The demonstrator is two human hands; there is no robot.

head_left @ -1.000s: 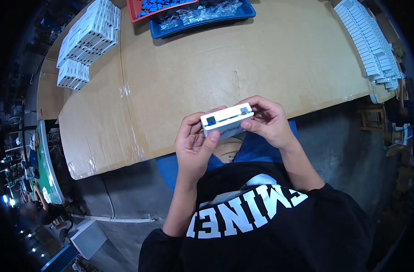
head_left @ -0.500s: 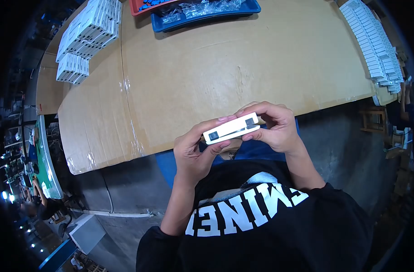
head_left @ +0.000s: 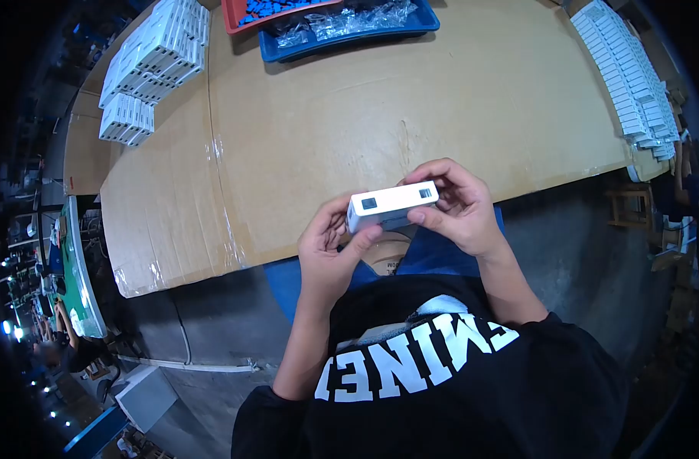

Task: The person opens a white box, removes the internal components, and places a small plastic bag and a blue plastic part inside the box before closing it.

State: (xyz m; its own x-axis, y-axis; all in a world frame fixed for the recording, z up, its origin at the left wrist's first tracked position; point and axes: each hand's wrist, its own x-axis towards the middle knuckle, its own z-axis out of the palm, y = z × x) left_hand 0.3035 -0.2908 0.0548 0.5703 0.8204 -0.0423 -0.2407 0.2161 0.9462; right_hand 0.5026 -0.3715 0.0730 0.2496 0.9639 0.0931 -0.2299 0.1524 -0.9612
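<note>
A white rectangular box-shaped case (head_left: 395, 200) with two small dark square openings is held near the table's front edge, over my lap. My left hand (head_left: 332, 241) grips its left end, thumb at the lower side and fingers behind. My right hand (head_left: 460, 208) holds the right end between thumb and fingers. No gap shows along the case's visible long face.
Stacked white cases (head_left: 154, 50) stand at the table's back left; more (head_left: 625, 76) line the right edge. A red tray (head_left: 234, 23) of blue pieces and a blue tray (head_left: 349, 40) of clear plastic lie at the back. Another person (head_left: 78, 348) is far left.
The gap between the white case's two halves no longer shows. The case has tilted, exposing more of its side, and my left thumb has shifted along its lower edge.
</note>
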